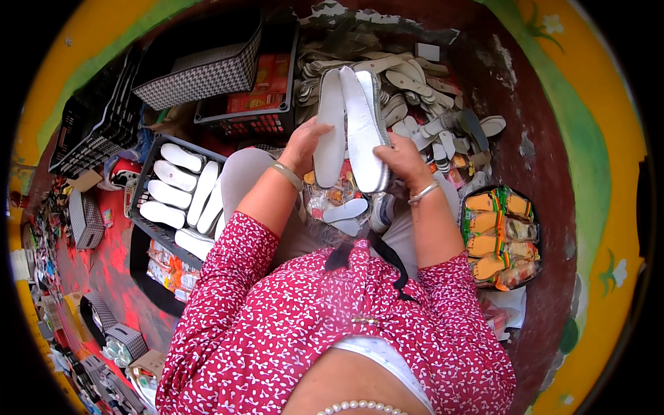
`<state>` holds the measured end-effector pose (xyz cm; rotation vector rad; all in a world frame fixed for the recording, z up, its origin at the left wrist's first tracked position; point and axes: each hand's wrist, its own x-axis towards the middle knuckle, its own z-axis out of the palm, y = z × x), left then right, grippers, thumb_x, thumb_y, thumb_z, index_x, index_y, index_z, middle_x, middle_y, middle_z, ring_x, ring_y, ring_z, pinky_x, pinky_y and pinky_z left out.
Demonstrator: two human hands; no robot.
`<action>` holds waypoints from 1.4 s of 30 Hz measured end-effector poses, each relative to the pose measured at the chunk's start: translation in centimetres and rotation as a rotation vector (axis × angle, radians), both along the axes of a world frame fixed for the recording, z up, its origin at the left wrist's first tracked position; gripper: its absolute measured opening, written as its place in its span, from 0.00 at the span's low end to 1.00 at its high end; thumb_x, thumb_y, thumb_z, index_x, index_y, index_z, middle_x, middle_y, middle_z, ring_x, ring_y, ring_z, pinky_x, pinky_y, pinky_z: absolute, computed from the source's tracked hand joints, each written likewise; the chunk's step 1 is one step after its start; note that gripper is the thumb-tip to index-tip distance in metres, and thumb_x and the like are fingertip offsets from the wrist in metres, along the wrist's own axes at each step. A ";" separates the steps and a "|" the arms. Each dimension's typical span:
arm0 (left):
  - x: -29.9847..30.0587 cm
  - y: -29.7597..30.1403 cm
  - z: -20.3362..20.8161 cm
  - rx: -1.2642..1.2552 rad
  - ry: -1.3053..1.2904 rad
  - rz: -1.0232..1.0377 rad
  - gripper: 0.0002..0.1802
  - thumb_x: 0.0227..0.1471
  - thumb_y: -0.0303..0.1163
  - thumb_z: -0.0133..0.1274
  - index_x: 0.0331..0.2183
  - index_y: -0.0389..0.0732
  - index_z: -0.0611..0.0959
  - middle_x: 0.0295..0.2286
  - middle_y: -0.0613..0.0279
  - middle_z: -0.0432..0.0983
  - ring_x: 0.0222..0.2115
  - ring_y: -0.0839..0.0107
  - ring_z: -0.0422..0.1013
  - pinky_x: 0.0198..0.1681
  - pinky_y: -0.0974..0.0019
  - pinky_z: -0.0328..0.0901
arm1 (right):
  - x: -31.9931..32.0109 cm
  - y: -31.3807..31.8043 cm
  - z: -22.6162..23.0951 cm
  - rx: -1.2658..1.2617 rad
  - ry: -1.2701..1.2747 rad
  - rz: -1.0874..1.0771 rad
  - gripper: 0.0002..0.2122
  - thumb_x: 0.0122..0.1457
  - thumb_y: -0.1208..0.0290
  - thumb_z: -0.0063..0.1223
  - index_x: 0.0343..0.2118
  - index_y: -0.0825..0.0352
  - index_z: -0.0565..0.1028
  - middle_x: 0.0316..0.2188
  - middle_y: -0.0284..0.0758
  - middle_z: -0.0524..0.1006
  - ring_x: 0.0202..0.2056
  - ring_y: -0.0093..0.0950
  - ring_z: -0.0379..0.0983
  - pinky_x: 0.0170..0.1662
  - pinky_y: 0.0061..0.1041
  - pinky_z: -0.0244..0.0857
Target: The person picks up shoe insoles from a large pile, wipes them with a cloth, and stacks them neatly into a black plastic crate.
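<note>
My left hand (304,143) is closed around the edge of a single white insole (330,155), held upright in front of my knees. Beside it, my right hand (403,160) grips a thin stack of white insoles (362,131) with grey edges. The tops of the two lie close together, while their lower ends spread apart. Below them, between my legs, rest a pale loose insole (346,209) and clear plastic packaging. Beyond my hands lies a large heap of loose insoles (411,83) against the wall.
At my left stands a black crate (163,239) with white insoles laid in it. A black basket on the right holds orange packaged insoles (486,245). Farther left are a houndstooth fabric bin (200,79) and red boxes (259,83) in another crate. A painted wall (584,173) curves around the right.
</note>
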<state>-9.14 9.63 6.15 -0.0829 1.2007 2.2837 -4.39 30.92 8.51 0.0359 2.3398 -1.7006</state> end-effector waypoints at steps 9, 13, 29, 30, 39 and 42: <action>-1.3 -1.4 -0.5 -0.507 0.532 0.105 0.18 0.48 0.22 0.36 0.41 0.35 0.74 0.33 0.57 0.73 0.35 0.69 0.70 0.40 0.64 0.67 | 5.7 8.1 7.8 -0.443 -0.228 0.064 0.21 0.45 0.68 0.50 0.40 0.78 0.70 0.31 0.36 0.75 0.30 0.21 0.72 0.34 0.18 0.65; -1.4 -1.8 -1.1 -0.169 0.307 0.181 0.21 0.46 0.26 0.39 0.45 0.29 0.68 0.39 0.47 0.72 0.41 0.59 0.70 0.40 0.62 0.68 | 9.1 13.5 10.6 -0.531 -0.058 -0.053 0.24 0.48 0.65 0.50 0.44 0.79 0.67 0.35 0.41 0.75 0.33 0.26 0.74 0.38 0.20 0.68; -0.1 -0.3 -0.6 -0.010 0.028 0.010 0.21 0.47 0.24 0.43 0.45 0.30 0.66 0.37 0.47 0.72 0.38 0.58 0.71 0.41 0.59 0.69 | 27.0 26.3 -0.3 -0.637 -0.333 -1.141 0.12 0.50 0.63 0.56 0.35 0.62 0.72 0.22 0.29 0.74 0.18 0.23 0.68 0.20 0.24 0.64; -0.4 -0.4 -1.5 -0.033 0.018 0.011 0.20 0.47 0.24 0.43 0.44 0.31 0.67 0.35 0.49 0.72 0.37 0.59 0.72 0.40 0.59 0.69 | 26.9 25.8 -1.2 -0.647 -0.344 -1.155 0.12 0.50 0.63 0.56 0.35 0.62 0.72 0.21 0.29 0.74 0.18 0.24 0.68 0.20 0.24 0.65; 0.9 0.3 0.0 -0.187 0.135 -0.054 0.20 0.46 0.24 0.48 0.44 0.35 0.70 0.31 0.60 0.74 0.29 0.70 0.73 0.35 0.68 0.68 | 25.9 26.7 -9.7 -0.655 -0.365 -1.257 0.15 0.46 0.67 0.60 0.38 0.63 0.74 0.27 0.34 0.75 0.23 0.30 0.71 0.27 0.28 0.68; 1.4 0.7 1.1 -0.138 0.138 -0.102 0.21 0.47 0.25 0.49 0.45 0.35 0.69 0.32 0.61 0.74 0.29 0.71 0.72 0.34 0.70 0.68 | 27.6 28.1 -9.5 -0.467 -0.401 -1.173 0.15 0.47 0.68 0.58 0.39 0.66 0.74 0.27 0.33 0.76 0.23 0.27 0.71 0.26 0.25 0.65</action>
